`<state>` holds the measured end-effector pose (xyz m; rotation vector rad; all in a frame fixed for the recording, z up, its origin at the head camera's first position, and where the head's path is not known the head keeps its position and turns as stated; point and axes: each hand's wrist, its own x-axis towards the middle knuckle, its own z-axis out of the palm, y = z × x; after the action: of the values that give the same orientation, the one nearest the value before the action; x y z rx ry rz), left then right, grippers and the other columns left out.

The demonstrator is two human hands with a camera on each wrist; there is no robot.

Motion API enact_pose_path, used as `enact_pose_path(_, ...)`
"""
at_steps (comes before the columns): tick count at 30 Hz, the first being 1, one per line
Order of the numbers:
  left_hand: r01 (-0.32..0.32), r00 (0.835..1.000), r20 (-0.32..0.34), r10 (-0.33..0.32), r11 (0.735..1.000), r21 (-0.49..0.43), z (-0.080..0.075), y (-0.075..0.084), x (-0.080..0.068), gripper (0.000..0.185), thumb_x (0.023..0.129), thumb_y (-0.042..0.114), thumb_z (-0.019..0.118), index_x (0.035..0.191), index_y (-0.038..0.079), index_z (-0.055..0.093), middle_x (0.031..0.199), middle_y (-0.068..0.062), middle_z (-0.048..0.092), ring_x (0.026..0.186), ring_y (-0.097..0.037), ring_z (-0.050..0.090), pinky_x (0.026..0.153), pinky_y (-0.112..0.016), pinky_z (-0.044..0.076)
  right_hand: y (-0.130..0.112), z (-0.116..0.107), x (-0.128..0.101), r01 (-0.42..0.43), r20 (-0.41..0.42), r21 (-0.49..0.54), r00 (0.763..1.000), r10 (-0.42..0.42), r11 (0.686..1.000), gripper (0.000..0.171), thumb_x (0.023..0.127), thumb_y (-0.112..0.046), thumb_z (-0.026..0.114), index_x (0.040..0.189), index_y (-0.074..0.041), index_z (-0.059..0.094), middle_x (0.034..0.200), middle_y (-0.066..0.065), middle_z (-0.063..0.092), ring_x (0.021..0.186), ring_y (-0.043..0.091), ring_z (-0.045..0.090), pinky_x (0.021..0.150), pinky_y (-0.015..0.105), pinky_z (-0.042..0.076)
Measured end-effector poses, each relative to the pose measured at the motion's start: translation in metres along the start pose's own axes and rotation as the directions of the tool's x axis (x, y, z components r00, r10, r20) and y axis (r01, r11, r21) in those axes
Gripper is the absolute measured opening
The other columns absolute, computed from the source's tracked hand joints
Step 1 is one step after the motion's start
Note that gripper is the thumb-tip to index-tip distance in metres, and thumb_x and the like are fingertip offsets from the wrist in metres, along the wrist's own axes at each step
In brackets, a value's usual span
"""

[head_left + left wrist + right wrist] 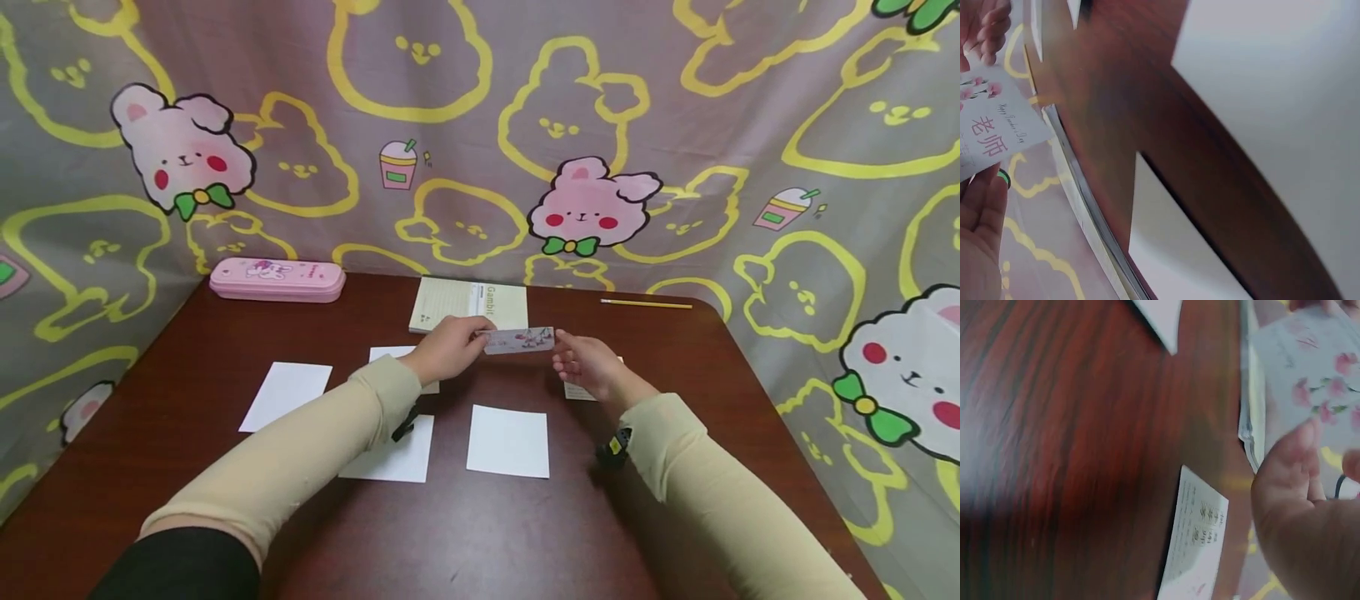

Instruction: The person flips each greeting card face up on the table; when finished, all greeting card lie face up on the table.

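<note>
A greeting card with pink flowers is held up over the back middle of the table. Its face carries pink Chinese characters and the words "Happy Teacher's Day" in the left wrist view. My left hand pinches the card's left end between thumb and fingers. At the opposite end, my right hand pinches the edge, with its thumb overlapping the card in the right wrist view. Below the right hand, a second printed card lies on the table, partly hidden by that hand in the head view.
Behind the hands lies a notebook marked "Gambit". A pink pencil case sits at the back left, a yellow pencil at the back right. Several white sheets, including a square one, lie about the table. A patterned curtain borders it.
</note>
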<state>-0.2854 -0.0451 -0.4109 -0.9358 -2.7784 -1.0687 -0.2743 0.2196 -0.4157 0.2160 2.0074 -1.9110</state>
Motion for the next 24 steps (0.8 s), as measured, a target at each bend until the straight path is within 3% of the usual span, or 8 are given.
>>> enact_pose_path(3,0.048,0.998,-0.028,-0.048,0.999,-0.019,-0.003,0.001,0.001,0.025,0.106,0.009,0.054,0.122,0.002,0.071,0.1,-0.01,0.075,0.073,-0.016,0.059,0.072,-0.034,0.048,0.002,0.004,0.0,0.096,-0.067,-0.214,0.991,-0.113,0.972,0.043,0.112,-0.032,0.042,0.116,0.009,0.055,0.09,0.007,0.062,0.082,0.016,0.063,0.076,0.031,0.055)
enact_pose_path(6,0.076,0.995,-0.065,-0.079,0.996,-0.053,-0.004,-0.002,0.003,0.023,0.105,0.009,0.054,0.119,0.002,0.072,0.104,-0.01,0.075,0.075,-0.016,0.06,0.069,-0.031,0.047,0.003,0.008,-0.002,0.179,-0.101,-0.374,0.968,-0.232,0.91,0.037,0.111,-0.026,0.043,0.119,0.007,0.058,0.11,0.019,0.064,0.103,0.031,0.064,0.088,0.042,0.054)
enact_pose_path(8,0.088,0.992,-0.087,-0.096,0.992,-0.091,-0.004,-0.004,0.003,0.021,0.105,0.009,0.055,0.116,0.001,0.072,0.103,-0.011,0.075,0.077,-0.016,0.06,0.067,-0.029,0.045,0.003,0.009,-0.004,0.205,-0.093,-0.449,0.957,-0.274,0.87,0.031,0.109,-0.023,0.048,0.122,0.004,0.059,0.119,0.022,0.062,0.11,0.036,0.061,0.087,0.042,0.053)
enact_pose_path(12,0.112,0.986,-0.101,-0.133,0.975,-0.191,-0.003,-0.007,0.002,0.019,0.103,0.006,0.055,0.11,-0.001,0.071,0.096,-0.01,0.072,0.074,-0.015,0.056,0.064,-0.026,0.042,0.003,0.008,-0.006,0.223,-0.079,-0.507,0.95,-0.302,0.833,0.024,0.104,-0.02,0.058,0.118,0.0,0.061,0.111,0.018,0.064,0.1,0.035,0.062,0.07,0.032,0.05)
enact_pose_path(14,0.132,0.985,-0.08,-0.155,0.962,-0.239,-0.003,-0.008,0.001,0.018,0.101,0.005,0.056,0.109,-0.002,0.071,0.092,-0.009,0.07,0.071,-0.015,0.053,0.062,-0.025,0.04,0.004,0.008,-0.005,0.236,-0.066,-0.508,0.948,-0.311,0.829,0.021,0.103,-0.018,0.061,0.114,0.0,0.062,0.105,0.016,0.065,0.096,0.034,0.063,0.068,0.032,0.05)
enact_pose_path(17,0.185,0.981,0.003,-0.191,0.944,-0.275,-0.006,-0.009,0.002,0.018,0.101,0.009,0.058,0.107,-0.002,0.07,0.092,-0.009,0.069,0.074,-0.016,0.054,0.064,-0.026,0.042,0.005,0.007,-0.004,0.269,-0.025,-0.497,0.946,-0.324,0.825,0.016,0.103,-0.013,0.062,0.109,0.001,0.063,0.097,0.014,0.067,0.094,0.033,0.066,0.074,0.035,0.054)
enact_pose_path(21,0.242,0.969,0.112,-0.22,0.937,-0.252,-0.015,-0.006,0.008,0.024,0.102,0.02,0.062,0.111,0.0,0.072,0.101,-0.008,0.069,0.089,-0.017,0.058,0.08,-0.03,0.047,0.003,0.01,-0.005,0.33,0.092,-0.494,0.94,-0.329,0.805,0.013,0.102,-0.008,0.062,0.107,0.005,0.063,0.091,0.011,0.066,0.093,0.033,0.067,0.079,0.035,0.056)
enact_pose_path(24,0.248,0.964,0.157,-0.214,0.937,-0.248,-0.023,-0.001,0.013,0.027,0.102,0.021,0.062,0.117,0.001,0.071,0.104,-0.008,0.069,0.092,-0.018,0.061,0.085,-0.036,0.052,0.0,0.015,-0.008,0.356,0.181,-0.492,0.935,-0.306,0.795,0.013,0.102,-0.007,0.062,0.108,0.004,0.063,0.091,0.01,0.064,0.091,0.032,0.065,0.077,0.033,0.054)
